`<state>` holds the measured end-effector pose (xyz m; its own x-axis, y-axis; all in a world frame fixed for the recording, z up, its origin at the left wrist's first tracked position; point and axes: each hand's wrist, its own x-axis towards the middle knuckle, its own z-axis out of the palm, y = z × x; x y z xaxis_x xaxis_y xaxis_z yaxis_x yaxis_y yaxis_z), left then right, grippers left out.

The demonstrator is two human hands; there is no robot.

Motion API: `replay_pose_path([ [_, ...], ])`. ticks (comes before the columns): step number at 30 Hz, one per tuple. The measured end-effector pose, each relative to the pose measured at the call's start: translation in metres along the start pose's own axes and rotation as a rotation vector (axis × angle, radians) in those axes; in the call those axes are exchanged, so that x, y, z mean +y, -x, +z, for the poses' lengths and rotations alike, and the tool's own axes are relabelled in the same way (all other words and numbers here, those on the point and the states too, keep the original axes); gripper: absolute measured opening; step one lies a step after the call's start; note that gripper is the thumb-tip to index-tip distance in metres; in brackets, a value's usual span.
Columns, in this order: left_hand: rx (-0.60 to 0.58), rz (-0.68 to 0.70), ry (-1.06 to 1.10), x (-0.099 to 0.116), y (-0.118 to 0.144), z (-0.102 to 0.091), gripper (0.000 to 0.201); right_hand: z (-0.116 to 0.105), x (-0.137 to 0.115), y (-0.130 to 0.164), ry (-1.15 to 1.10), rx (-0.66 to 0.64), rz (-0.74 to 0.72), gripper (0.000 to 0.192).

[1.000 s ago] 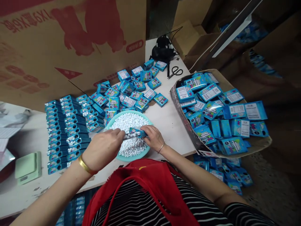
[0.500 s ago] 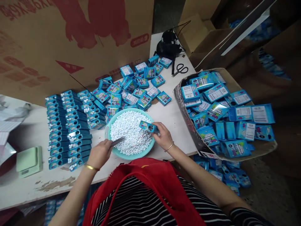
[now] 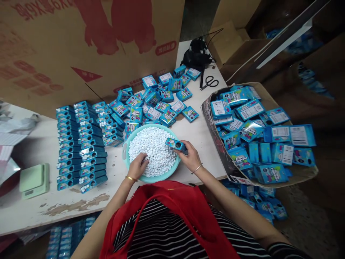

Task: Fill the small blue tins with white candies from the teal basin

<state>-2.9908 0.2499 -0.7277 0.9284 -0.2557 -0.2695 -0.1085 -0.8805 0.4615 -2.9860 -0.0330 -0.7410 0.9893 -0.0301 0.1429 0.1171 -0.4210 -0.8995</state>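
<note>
A teal bowl (image 3: 124, 157) heaped with small white candies (image 3: 152, 145) stands at the table's near edge. My left hand (image 3: 137, 166) is dipped into the candies on the bowl's near left side, fingers curled down; the slim inner tray it held a moment ago is hidden beneath them. My right hand (image 3: 191, 159) grips a small blue box sleeve (image 3: 176, 144) above the bowl's right rim, its dark open end pointing right.
Rows of filled blue boxes (image 3: 81, 144) lie to the left of the bowl, and loose blue boxes (image 3: 159, 102) are piled behind it. A cardboard tray (image 3: 299, 172) of flat blue packs overhangs the table's right edge. Scissors (image 3: 209, 83), a green scale (image 3: 33, 180) and a large carton (image 3: 67, 46) surround them.
My hands separated, pulling the inner tray out of the blue sleeve. The left hand then carried the tray down into the candies; the right hand kept the sleeve by the right rim.
</note>
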Motion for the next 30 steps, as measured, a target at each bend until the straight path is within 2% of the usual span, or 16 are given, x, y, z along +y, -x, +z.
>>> replay_pose_path([
  [3, 0.021, 0.060, 0.104, 0.004, 0.006, -0.018, 0.026, -0.008, -0.001, -0.002, 0.066, -0.022, -0.030, 0.030],
  [7, 0.015, 0.160, 0.134, 0.026, 0.007, -0.054, 0.026, -0.014, -0.001, -0.005, 0.173, -0.044, -0.135, 0.032],
  [11, -0.062, 0.265, 0.044, 0.056, 0.002, -0.092, 0.025, -0.009, -0.008, -0.007, 0.233, -0.078, -0.218, 0.039],
  [16, -0.177, 0.350, -0.232, 0.099, -0.008, -0.124, 0.025, 0.004, -0.018, -0.007, 0.221, -0.097, -0.295, 0.044],
  [20, -0.251, 0.286, -0.534, 0.138, -0.011, -0.142, 0.019, 0.012, -0.023, -0.005, 0.185, -0.107, -0.308, 0.044],
  [23, -0.259, 0.274, -0.633, 0.160, -0.011, -0.150, 0.017, 0.015, -0.026, -0.005, 0.142, -0.113, -0.306, 0.043],
  [27, -0.272, 0.314, -0.627, 0.171, -0.007, -0.152, 0.024, 0.017, -0.028, -0.004, 0.109, -0.118, -0.291, 0.044],
  [30, -0.258, 0.327, -0.607, 0.165, 0.000, -0.157, 0.026, 0.018, -0.027, -0.004, 0.099, -0.124, -0.275, 0.045],
])
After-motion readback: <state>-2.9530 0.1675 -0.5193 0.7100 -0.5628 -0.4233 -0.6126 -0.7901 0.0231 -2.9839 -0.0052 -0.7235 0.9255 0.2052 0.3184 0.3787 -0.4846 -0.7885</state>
